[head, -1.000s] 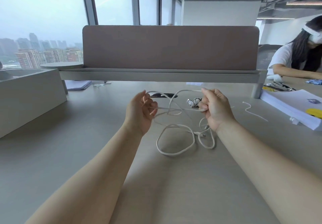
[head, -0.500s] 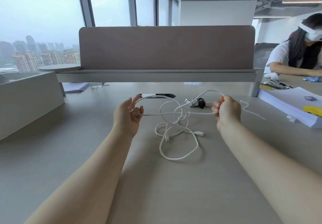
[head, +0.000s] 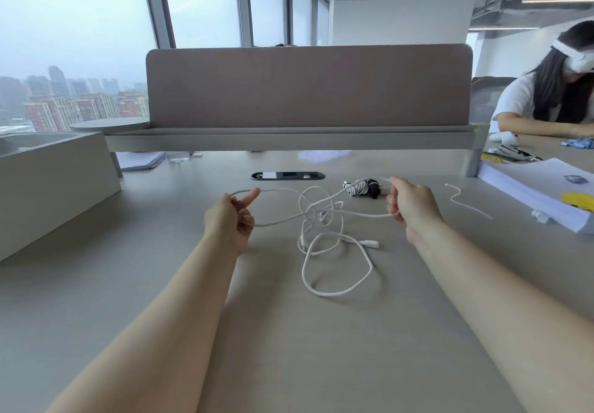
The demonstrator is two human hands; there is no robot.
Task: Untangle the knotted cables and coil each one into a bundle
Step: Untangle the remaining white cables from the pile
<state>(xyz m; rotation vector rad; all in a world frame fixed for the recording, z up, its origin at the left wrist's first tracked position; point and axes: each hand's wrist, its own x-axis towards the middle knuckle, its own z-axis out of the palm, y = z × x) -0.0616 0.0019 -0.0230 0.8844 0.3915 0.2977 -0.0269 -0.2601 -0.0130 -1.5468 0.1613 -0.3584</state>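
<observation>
A white cable (head: pixel 337 265) hangs in a knotted tangle between my hands, above the grey desk (head: pixel 289 348). My left hand (head: pixel 229 220) pinches a loop of it at the left. My right hand (head: pixel 413 205) grips two strands of it at the right. The knot (head: pixel 313 215) sits about midway between the hands. Below it a large loop and a plug end (head: pixel 371 244) lie on the desk. A coiled black and white cable bundle (head: pixel 363 187) rests just beyond my right hand.
A brown divider screen (head: pixel 308 85) on a shelf crosses the desk ahead, with a cable port (head: pixel 287 175) in front of it. A loose white cord (head: pixel 466 202) and a paper stack (head: pixel 540 191) lie at right, where another person (head: pixel 553 97) sits. A grey box (head: pixel 54 184) stands at left.
My hands have moved apart, left hand going left and right hand going right. The cable has stretched out between them, and the knot has tightened at the middle.
</observation>
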